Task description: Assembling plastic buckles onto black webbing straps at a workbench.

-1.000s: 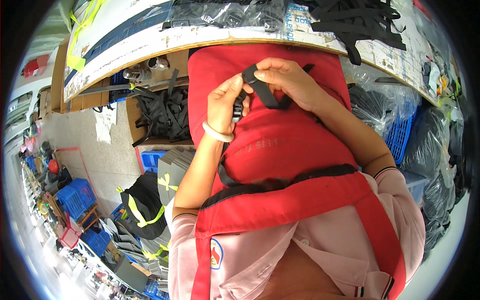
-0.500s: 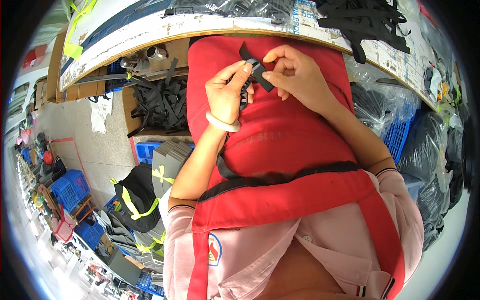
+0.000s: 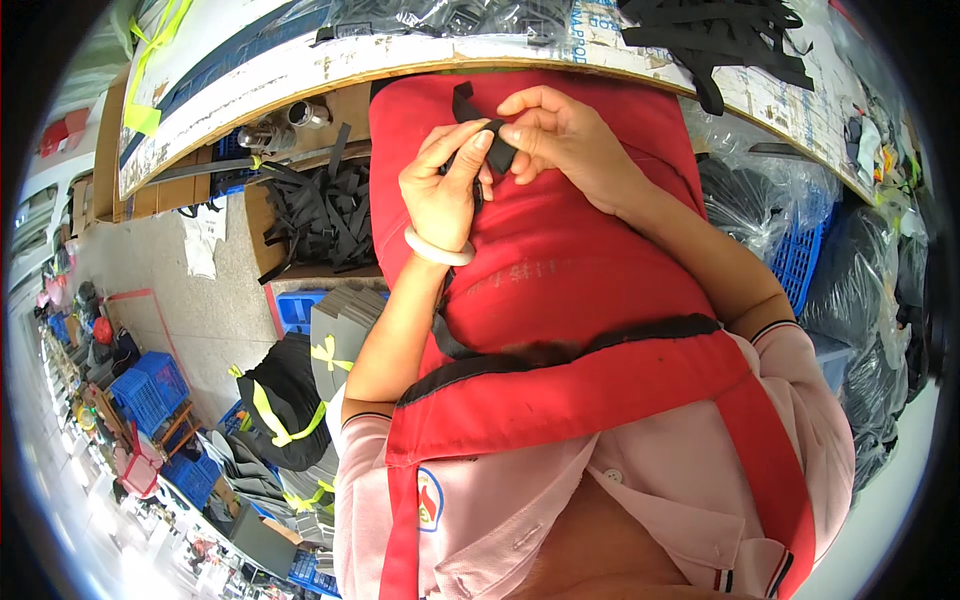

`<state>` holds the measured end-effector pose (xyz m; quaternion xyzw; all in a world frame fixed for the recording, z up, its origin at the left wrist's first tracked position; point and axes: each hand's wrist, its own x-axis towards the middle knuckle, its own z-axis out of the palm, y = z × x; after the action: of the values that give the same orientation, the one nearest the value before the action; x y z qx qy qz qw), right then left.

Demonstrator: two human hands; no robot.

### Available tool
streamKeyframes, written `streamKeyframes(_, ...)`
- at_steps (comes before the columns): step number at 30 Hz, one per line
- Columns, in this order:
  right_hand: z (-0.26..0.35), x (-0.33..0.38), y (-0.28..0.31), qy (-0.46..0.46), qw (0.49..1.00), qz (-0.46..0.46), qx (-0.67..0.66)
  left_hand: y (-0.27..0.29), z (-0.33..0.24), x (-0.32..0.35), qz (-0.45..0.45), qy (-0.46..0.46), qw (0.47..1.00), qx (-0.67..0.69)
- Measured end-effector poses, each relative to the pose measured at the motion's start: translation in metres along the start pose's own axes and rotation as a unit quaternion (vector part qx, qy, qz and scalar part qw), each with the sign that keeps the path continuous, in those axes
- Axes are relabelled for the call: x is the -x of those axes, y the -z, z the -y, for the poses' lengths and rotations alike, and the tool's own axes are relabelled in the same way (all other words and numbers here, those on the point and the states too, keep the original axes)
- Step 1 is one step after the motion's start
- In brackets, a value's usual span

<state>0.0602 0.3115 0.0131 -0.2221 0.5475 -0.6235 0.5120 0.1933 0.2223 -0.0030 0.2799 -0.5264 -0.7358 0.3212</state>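
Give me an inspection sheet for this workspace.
Surface: worn bench edge above a red apron on the lap.
Job's things: black strap pinched between both hands.
Clutter: loose straps in a box under the bench; more straps on top.
Grippers: left hand and right hand both grip the strap.
Cables: nothing seen.
Surroundings: blue crates, bagged goods, concrete floor.

strap (image 3: pixel 487 135): black, its middle hidden under the fingertips of both hands, upper centre
left hand (image 3: pixel 440 190): palm turned away; what lies beneath cannot be told
table (image 3: pixel 300 75): top cut off by the upper frame edge
floor goods (image 3: pixel 150 400): lower left, too small and blurred to tell
bags (image 3: pixel 880 300): right rim, contents unclear
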Motion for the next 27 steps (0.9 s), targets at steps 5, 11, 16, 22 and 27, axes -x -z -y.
streamKeyframes(5, 0.003, -0.010, 0.016, -0.116, 0.989, 0.092, -0.020, 0.013, -0.011, 0.001, 0.071, 0.038, 0.997, -0.016)
streamKeyframes(11, 0.004, -0.028, 0.001, -0.021, 0.996, 0.058, 0.065, 0.060, -0.065, 0.029, 0.052, 0.043, 0.992, -0.103)
streamKeyframes(16, -0.001, -0.031, 0.006, -0.033, 0.981, 0.118, 0.153, 0.131, -0.102, 0.054, -0.298, -0.123, 0.912, -0.252)
streamKeyframes(22, -0.001, -0.017, -0.037, -0.082, 0.951, 0.238, 0.181, 0.094, -0.059, 0.045, -0.175, 0.047, 0.973, -0.141)
streamKeyframes(27, 0.001, -0.015, -0.040, -0.083, 0.963, 0.217, 0.137, 0.040, -0.008, 0.021, -0.032, -0.022, 0.998, -0.057)
